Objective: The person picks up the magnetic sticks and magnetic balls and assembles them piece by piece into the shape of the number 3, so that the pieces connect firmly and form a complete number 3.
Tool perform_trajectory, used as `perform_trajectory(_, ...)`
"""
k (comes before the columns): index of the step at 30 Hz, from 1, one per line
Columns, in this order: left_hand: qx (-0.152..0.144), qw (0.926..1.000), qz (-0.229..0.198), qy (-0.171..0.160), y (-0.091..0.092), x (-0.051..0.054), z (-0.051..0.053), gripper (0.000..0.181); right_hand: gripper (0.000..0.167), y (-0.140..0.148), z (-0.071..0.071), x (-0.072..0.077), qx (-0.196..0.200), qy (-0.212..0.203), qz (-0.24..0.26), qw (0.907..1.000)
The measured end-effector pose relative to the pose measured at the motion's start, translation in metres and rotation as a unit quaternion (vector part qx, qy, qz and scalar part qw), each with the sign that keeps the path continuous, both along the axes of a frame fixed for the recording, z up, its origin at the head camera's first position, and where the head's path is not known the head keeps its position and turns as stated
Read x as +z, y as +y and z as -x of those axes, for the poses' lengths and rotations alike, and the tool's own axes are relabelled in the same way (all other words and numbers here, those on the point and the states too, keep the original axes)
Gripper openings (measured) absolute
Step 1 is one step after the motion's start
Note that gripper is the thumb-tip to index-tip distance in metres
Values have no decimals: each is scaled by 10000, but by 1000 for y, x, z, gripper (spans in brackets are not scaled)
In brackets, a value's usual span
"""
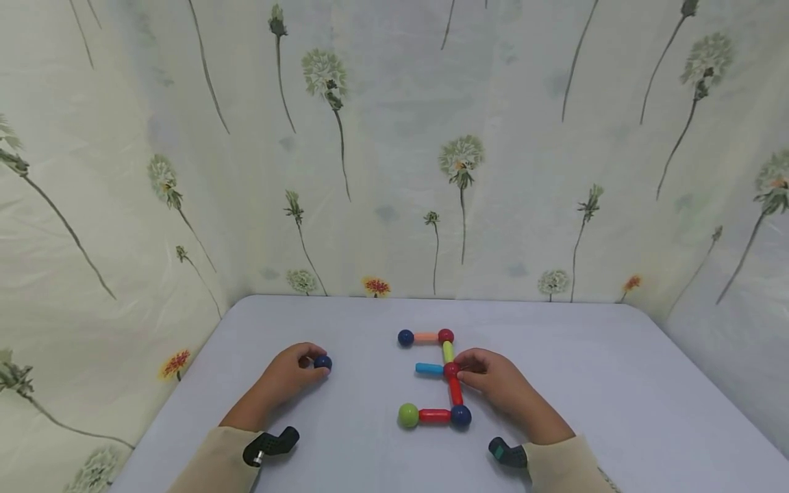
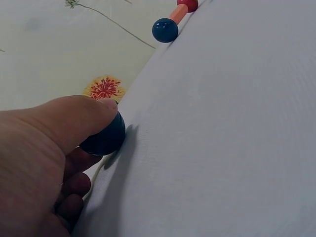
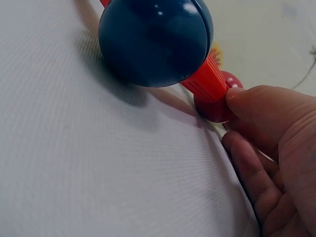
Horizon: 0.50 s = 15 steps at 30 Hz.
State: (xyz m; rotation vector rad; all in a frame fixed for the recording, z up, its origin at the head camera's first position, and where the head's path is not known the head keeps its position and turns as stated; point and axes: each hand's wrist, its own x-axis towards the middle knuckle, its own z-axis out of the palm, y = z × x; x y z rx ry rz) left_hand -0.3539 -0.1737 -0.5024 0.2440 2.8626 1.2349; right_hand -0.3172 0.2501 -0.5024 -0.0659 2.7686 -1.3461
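My left hand (image 1: 285, 375) pinches a dark blue ball (image 1: 323, 363) between thumb and fingers, just over the white table; the left wrist view shows the thumb on top of this blue ball (image 2: 106, 137). With my right hand (image 1: 501, 382) I pinch the middle red ball (image 1: 452, 371) of an E-shaped chain of balls and sticks. A blue stick (image 1: 429, 369) points left from that ball, its far end free. A yellow-green stick (image 1: 448, 352) runs from it to the far red ball (image 1: 446, 335), and a red stick (image 1: 455, 392) to the near dark blue ball (image 1: 460, 416).
The far arm is an orange stick (image 1: 426, 337) ending in a dark blue ball (image 1: 405, 337). Nearest me, another red stick (image 1: 435, 416) ends in a green ball (image 1: 408, 415). Behind the white table (image 1: 351, 452) hangs a dandelion-print cloth (image 1: 394, 171).
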Motion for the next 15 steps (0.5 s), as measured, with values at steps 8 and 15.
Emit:
perform_trajectory(8, 11, 10000, 14, 25, 4, 2, 0, 29, 25, 2, -1, 3, -58, -3, -45, 10000)
perform_trajectory(15, 71, 9999, 50, 85, 5, -1, -1, 28, 26, -1, -3, 4, -6, 21, 50, 10000)
